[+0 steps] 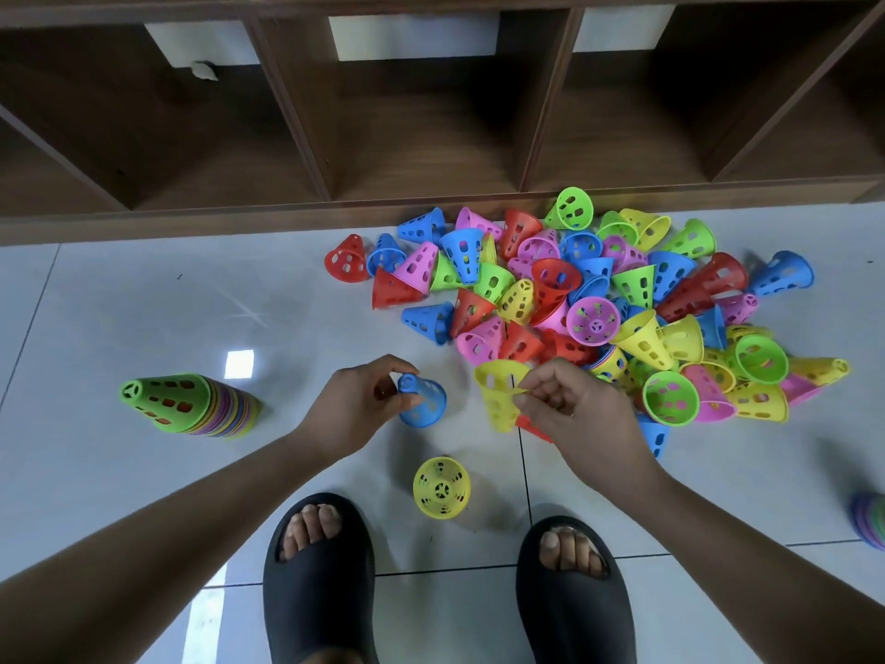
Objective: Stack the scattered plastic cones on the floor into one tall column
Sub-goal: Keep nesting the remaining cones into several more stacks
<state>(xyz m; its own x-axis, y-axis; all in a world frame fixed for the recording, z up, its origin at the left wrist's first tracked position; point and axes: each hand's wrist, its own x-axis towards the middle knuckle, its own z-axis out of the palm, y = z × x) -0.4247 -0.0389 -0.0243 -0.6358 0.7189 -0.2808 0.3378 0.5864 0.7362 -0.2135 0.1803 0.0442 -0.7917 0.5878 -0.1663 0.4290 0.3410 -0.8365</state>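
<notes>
My left hand (pixel 357 404) grips a blue cone (pixel 424 402) by its narrow top, just above the floor. My right hand (pixel 570 409) pinches the rim of a yellow cone (pixel 498 400) with its wide end up; a red cone (pixel 531 427) peeks out under that hand. A single yellow cone (pixel 441 487) lies on the tile between my feet and hands, its mouth facing up. A big heap of scattered cones (pixel 598 299) in several colours covers the floor ahead and to the right. A stacked column (pixel 191 402) topped by a green cone stands at the left.
A dark wooden shelf unit (pixel 431 136) with open cubbies runs along the far side behind the heap. My two feet in black slippers (pixel 318 577) stand at the bottom. Another small stack of cones (pixel 869 519) shows at the right edge. Light tile floor (pixel 143 304) lies at the left.
</notes>
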